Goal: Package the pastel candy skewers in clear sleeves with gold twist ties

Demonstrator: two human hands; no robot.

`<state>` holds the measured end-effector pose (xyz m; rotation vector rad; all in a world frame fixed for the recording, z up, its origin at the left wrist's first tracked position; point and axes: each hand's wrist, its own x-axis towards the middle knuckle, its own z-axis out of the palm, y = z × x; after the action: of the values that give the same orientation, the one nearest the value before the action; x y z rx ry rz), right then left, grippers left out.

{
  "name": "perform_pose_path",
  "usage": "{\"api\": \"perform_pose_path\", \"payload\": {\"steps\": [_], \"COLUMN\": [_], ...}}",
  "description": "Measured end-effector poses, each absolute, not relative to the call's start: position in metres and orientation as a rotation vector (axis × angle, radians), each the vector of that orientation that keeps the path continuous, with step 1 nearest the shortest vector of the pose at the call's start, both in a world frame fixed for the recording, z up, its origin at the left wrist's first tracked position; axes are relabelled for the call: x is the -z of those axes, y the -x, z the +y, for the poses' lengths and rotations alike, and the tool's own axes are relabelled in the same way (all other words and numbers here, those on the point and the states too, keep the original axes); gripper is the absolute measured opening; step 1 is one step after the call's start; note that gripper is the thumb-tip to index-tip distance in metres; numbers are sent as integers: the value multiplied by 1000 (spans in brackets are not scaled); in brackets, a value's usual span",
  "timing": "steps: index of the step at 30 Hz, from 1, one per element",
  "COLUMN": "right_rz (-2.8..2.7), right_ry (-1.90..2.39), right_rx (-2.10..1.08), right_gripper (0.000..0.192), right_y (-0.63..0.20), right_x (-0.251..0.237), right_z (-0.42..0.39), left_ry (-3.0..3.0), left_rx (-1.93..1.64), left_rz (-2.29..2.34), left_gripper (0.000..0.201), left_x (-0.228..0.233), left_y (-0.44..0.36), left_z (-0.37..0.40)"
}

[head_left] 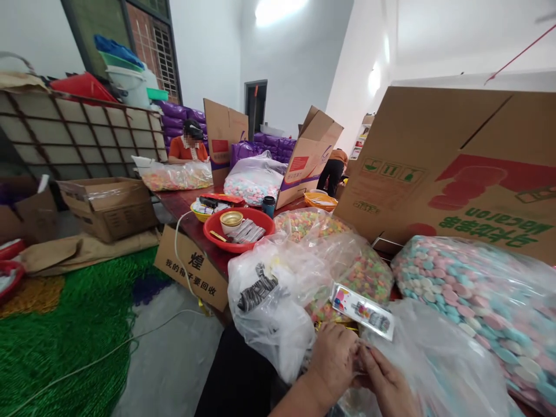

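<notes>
At the lower middle my left hand (330, 360) and my right hand (386, 377) meet, with fingers pinched together. What lies between the fingertips is mostly hidden; a bit of clear plastic seems to show below them. Just beyond the hands a flat clear package (364, 311) with a colourful printed card rests tilted on the bags. Left of my hands sits a white translucent plastic bag (278, 315) with a grey-and-black striped item (258, 292) on it. A bag of small multicoloured candies (362, 269) is behind the package.
A bag of pink, white and blue candies (473, 295) fills the right side, before a large cardboard box (460, 168). A red basin (217, 243) holds a golden bowl and packets. Another person (189, 147) sits across the table; one more bends over (336, 168) farther back.
</notes>
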<state>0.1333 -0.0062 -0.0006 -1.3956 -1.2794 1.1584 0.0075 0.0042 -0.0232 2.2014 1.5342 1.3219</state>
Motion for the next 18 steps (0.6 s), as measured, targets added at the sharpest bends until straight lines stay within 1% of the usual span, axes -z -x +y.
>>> {"api": "perform_pose_path", "payload": {"steps": [1,3,4,6,7,9,10,13,16,18], "right_rz": [-1231,-1152,-1120,-1072,-1055,-1027,-1014,-1016,-1089,-1140], "right_ry": [1399,1431,1458,1496,1498,1473,1451,1419,1479,1564], "right_rx": [-1212,-1196,-1165,-1106,-1091,-1094,-1100,-1103,-1054,-1010], "right_gripper": [55,52,51,50,50,52,54,62,54,50], "right_y": [-133,-137,-140,-148,-151,-155,-156,-154,-148,-146], "right_x": [3,7,8,9,9,8,7,1,-10,-20], "right_z": [-6,-5,-5,-5,-5,-5,-5,-9,-19,-26], "left_ry": [-2140,-2003,-1924,-1749,-1656,-1517,-1493,-1593,-1699,-1682], "left_rx": [-1300,-1239,-1209,-1144,-1109,-1063,-1051,-1031,-1001,-1018], "left_rz": [1548,1567,1563,1522,1479,1392,1364,1379,1412,1384], "left_gripper": [12,5,6,18,17,7,8,25,35,35], "left_x": [20,10,5,-6,-11,-19,-21,-24,-24,-25], "left_y": [-7,-4,-2,3,4,7,8,9,8,7], "left_z": [2,-2,-5,-8,-9,-10,-10,-10,-11,-13]}}
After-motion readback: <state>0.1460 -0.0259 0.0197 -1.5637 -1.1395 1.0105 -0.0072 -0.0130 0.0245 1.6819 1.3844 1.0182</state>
